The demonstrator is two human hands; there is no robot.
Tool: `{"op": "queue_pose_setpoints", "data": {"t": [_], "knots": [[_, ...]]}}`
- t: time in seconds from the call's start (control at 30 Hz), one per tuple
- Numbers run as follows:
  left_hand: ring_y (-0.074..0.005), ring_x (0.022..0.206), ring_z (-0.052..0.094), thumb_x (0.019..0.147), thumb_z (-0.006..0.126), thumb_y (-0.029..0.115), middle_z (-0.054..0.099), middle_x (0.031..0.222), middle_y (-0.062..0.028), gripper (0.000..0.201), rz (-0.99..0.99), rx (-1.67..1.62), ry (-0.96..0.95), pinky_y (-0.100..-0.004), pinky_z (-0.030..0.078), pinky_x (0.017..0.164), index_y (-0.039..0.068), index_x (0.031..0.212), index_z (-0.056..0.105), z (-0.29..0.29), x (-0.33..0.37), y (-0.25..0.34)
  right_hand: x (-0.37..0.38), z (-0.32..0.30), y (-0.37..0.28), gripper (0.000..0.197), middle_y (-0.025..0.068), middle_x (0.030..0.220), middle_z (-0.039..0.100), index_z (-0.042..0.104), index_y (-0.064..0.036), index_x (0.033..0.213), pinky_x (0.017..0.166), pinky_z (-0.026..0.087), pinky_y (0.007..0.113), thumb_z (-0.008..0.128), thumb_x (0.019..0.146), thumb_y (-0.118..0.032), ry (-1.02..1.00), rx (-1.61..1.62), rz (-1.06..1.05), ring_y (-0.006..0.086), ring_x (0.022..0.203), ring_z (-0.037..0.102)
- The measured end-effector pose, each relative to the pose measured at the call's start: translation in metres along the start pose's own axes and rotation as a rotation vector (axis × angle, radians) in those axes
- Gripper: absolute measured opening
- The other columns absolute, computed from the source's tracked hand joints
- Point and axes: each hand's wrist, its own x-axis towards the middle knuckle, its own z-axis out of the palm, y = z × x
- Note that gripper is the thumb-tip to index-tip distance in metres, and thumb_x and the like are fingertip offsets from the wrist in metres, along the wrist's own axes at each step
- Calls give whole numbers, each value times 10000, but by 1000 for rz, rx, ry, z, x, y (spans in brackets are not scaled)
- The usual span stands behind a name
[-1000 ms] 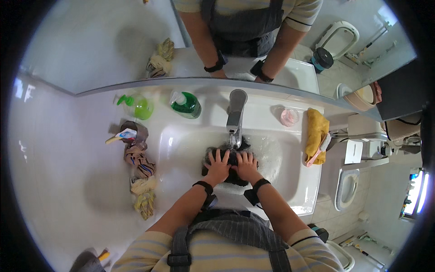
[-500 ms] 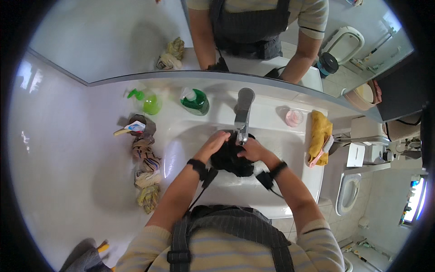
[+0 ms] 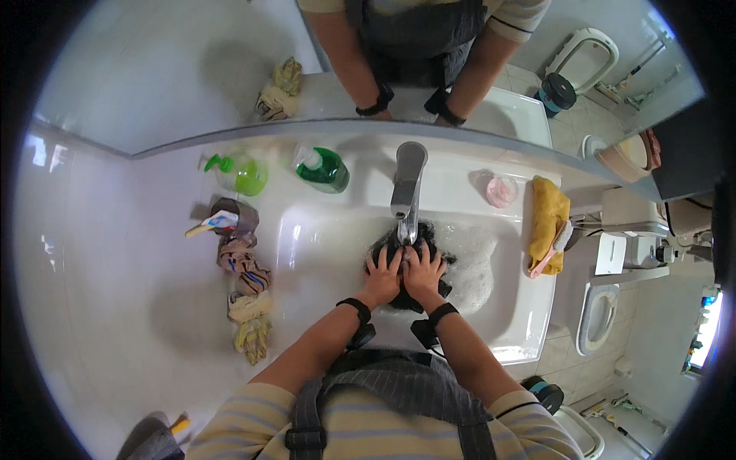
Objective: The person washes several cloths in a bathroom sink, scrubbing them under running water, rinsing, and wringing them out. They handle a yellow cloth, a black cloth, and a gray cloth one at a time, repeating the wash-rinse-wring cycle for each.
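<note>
A wet black cloth (image 3: 402, 301) lies bunched in the white sink basin (image 3: 314, 238), under the chrome tap (image 3: 408, 184). My left hand (image 3: 381, 279) presses down on its left side with the fingers spread. Beside it my right hand (image 3: 422, 274) lies on the cloth, fingers likewise apart. The thumbs are close together just below the tap's spout. White suds (image 3: 479, 268) float on the water right of the cloth.
On the left ledge stand a light green pump bottle (image 3: 247, 175), a dark green pump bottle (image 3: 328, 170), a cup with a tube (image 3: 234, 220) and crumpled cloths (image 3: 249, 307). A pink-filled dish (image 3: 501, 192), a yellow cloth (image 3: 547, 207) and a pink-handled brush (image 3: 548, 258) sit on the right.
Both hands have come down and together, from the cloth's sides to lying spread on top. The cloth has shifted slightly right, and suds now show more clearly beside it.
</note>
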Motion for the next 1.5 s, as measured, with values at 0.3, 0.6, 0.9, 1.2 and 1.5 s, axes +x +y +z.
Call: {"op": "queue_pose_setpoints", "data": {"t": [0.3,0.6,0.9,1.2,1.5], "knots": [[-449,1245,246,832,493,224,209,1405,-125,546,-131,118,-97,-613,288,963,167,1331,278,-31,56,10,73,-9,8,362,203,1084,564,539,-56,1105,882,419,463,551,828,-288,-166,46,38,419,982,538],[-403,1276,266,872,509,386,275,1394,-230,567,-80,-626,305,-455,208,1071,131,1348,337,-72,42,-6,4,-83,-37,234,70,888,470,574,-130,865,809,364,394,716,681,-104,21,364,-632,298,881,452],[-532,1318,52,881,489,320,95,1494,-154,655,-19,85,110,-729,211,938,316,1442,152,-12,-25,-10,-21,-6,-1,641,217,1447,158,269,-180,1409,995,154,654,568,863,-329,127,16,-79,530,1263,185],[-492,1234,270,864,498,334,355,1340,-179,411,-56,110,-23,-737,272,887,78,1185,474,-23,30,-10,43,15,25,520,262,1367,303,395,-162,1317,981,313,584,549,830,-259,-228,-180,-180,477,1251,288],[-364,1338,192,853,394,604,347,1388,-182,684,-223,24,-38,-718,40,974,116,1331,359,-70,29,38,27,-37,8,457,162,1113,510,476,-159,1149,901,344,492,660,738,-239,-106,51,-51,354,1138,439]]}}
